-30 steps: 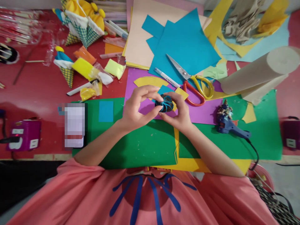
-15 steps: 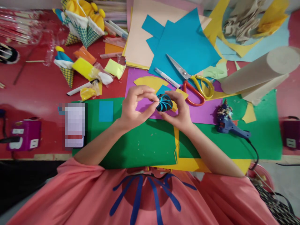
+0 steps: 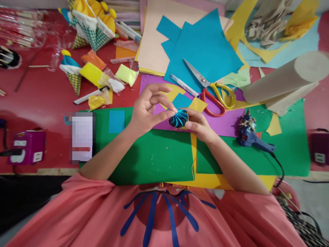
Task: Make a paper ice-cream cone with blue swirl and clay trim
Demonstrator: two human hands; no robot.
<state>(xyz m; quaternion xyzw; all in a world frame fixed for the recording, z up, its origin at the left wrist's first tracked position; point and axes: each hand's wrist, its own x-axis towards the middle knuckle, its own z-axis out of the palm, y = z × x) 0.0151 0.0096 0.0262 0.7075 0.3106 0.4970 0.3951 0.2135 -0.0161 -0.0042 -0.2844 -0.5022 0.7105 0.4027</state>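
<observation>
While the right hand [image 3: 200, 127] grips a small blue swirl [image 3: 179, 118] between thumb and fingers, the left hand [image 3: 147, 113] has thumb and forefinger tips nearly together at its upper edge; can't tell if they're actually pinching. The swirl's roundish, thin curved ridges fanning over something dark, and it's left of the metal scissors [image 3: 204, 81], a bit nearer the wearer. Slim white marker [image 3: 184, 85] lies just left of the scissors. Smooth purple sheet [image 3: 224, 125] sits under their looped red and yellow handles, a big angular blue sheet [image 3: 205, 44] under the blades. Off to their right: a fat pale roll [image 3: 280, 79], plus a chunky blue glue gun [image 3: 253, 137] nearer the wearer.
</observation>
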